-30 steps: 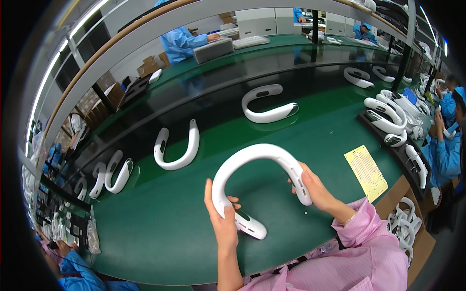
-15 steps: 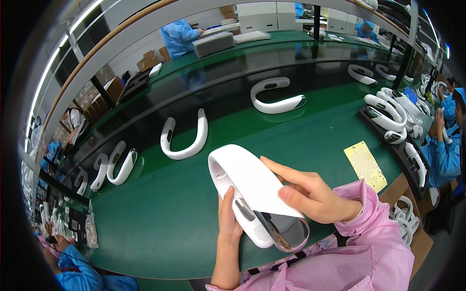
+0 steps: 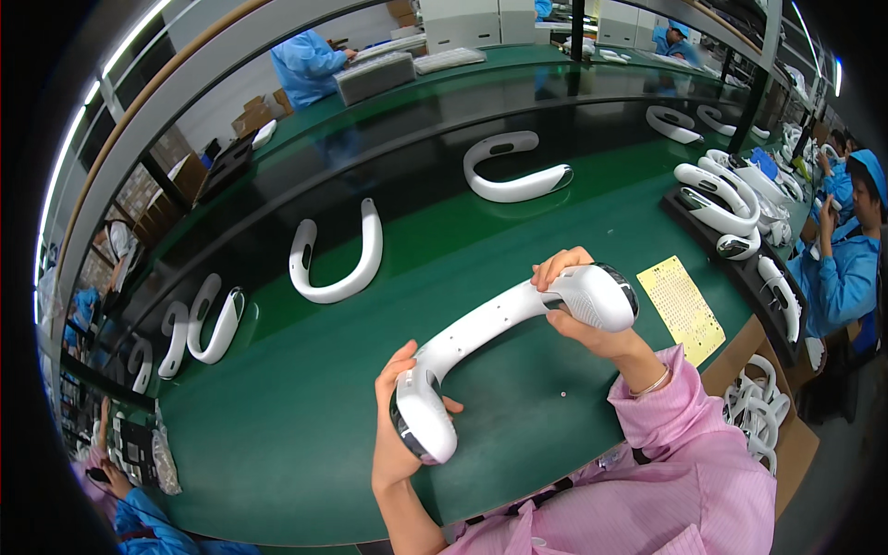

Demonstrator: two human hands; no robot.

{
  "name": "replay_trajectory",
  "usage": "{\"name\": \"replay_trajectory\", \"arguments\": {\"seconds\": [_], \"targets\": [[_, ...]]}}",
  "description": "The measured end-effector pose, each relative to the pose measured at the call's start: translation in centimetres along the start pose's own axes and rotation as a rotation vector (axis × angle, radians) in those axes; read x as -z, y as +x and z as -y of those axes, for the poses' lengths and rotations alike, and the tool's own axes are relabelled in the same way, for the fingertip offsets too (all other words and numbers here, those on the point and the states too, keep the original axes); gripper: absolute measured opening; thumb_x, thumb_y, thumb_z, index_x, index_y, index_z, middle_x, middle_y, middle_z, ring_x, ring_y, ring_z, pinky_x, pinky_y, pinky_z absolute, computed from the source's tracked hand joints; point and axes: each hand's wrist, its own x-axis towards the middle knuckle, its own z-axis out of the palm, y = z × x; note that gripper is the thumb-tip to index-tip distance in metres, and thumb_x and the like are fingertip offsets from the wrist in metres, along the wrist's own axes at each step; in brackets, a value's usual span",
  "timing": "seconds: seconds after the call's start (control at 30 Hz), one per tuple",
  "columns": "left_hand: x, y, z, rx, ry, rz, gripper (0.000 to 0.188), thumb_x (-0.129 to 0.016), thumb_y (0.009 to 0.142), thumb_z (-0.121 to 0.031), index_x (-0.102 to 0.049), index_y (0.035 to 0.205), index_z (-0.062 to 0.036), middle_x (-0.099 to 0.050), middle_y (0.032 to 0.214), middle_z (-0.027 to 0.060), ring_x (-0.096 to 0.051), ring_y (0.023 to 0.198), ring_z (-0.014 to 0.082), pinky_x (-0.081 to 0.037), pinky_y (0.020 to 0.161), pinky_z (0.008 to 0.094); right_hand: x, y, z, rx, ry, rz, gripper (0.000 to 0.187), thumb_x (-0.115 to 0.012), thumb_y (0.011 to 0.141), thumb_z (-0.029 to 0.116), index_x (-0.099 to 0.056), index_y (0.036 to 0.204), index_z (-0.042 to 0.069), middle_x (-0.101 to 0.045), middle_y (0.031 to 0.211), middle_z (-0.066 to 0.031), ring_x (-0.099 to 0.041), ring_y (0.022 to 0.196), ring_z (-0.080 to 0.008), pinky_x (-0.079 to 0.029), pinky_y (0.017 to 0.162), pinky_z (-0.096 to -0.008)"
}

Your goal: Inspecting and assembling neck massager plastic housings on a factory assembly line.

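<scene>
Above the green worktable I hold a white, curved neck fan [image 3: 481, 326] between both hands, its band spread into a wide arch. My left hand [image 3: 396, 430] wraps one end, where a dark glossy tip shows. My right hand [image 3: 583, 314] grips the other end, thumb below and fingers over the top, near a grille of small holes and another dark tip. Several small dark holes run along the band. Beyond my hands, a U-shaped neck fan [image 3: 344, 277] and another neck fan [image 3: 516, 176] lie apart from them on the table.
More neck fans [image 3: 211, 324] lie at the left. On the right are a yellow dotted sheet [image 3: 682, 310], a black tray [image 3: 731, 242] loaded with white fans, and a cardboard box [image 3: 797, 455] of white parts. A co-worker in blue [image 3: 846, 268] sits at the right.
The neck fan has turned from a folded, upright pose to a wide arch across the view. My right hand has moved up to its far end; my left has shifted slightly left.
</scene>
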Motion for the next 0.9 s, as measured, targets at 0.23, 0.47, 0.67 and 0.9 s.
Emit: {"name": "replay_trajectory", "arguments": {"seconds": [0.23, 0.47, 0.67, 0.9], "targets": [[-0.6, 0.6, 0.6, -0.221, 0.39, -0.327, 0.063, -0.079, 0.058, -0.022, -0.048, 0.108, 0.0007, -0.05, 0.111, 0.0118, -0.049, 0.101, 0.0193, -0.043, 0.082, 0.032, -0.4, -0.3, 1.2, -0.361, -0.038, -0.017, 0.029, -0.065, 0.074, 0.004, -0.049, 0.098, 0.003, -0.051, 0.089, -0.0031, -0.05, 0.087, -0.0135, -0.04, 0.075, -0.028], [-0.7, 1.0, 2.2, 0.267, -0.42, -0.321, 0.058, -0.038, 0.087, -0.063, -0.042, 0.078, -0.0051, -0.046, 0.069, 0.0059, -0.044, 0.047, 0.0124, -0.038, 0.042, 0.0261, -1.2, -0.2, 0.7, -0.863, 0.345, -0.037, 0.043, -0.037, 0.094, 0.045, -0.044, 0.107, 0.004, -0.051, 0.076, -0.0032, -0.053, 0.063, -0.0121, -0.05, 0.057, -0.026], [-0.7, 1.1, 2.1, 0.354, -0.543, -0.362, 0.057, -0.034, 0.088, -0.062, -0.043, 0.079, -0.0057, -0.044, 0.066, 0.0046, -0.042, 0.046, 0.0124, -0.037, 0.04, 0.0254, -1.5, -0.3, 0.3, -0.821, 0.28, -0.035, 0.033, -0.056, 0.088, 0.026, -0.043, 0.108, 0.002, -0.051, 0.078, -0.0036, -0.052, 0.062, -0.01, -0.05, 0.057, -0.0244], [-0.5, 1.2, 2.2, 0.225, -0.389, -0.33, 0.055, -0.035, 0.094, -0.046, -0.037, 0.125, -0.0003, -0.041, 0.129, 0.0174, -0.046, 0.114, 0.0284, -0.039, 0.098, 0.0385, -0.8, 3.3, -3.8, -0.769, 0.476, -0.227, 0.028, -0.062, 0.075, 0.005, -0.045, 0.097, 0.0, -0.049, 0.071, -0.0049, -0.051, 0.056, -0.0129, -0.045, 0.053, -0.0267]]}}
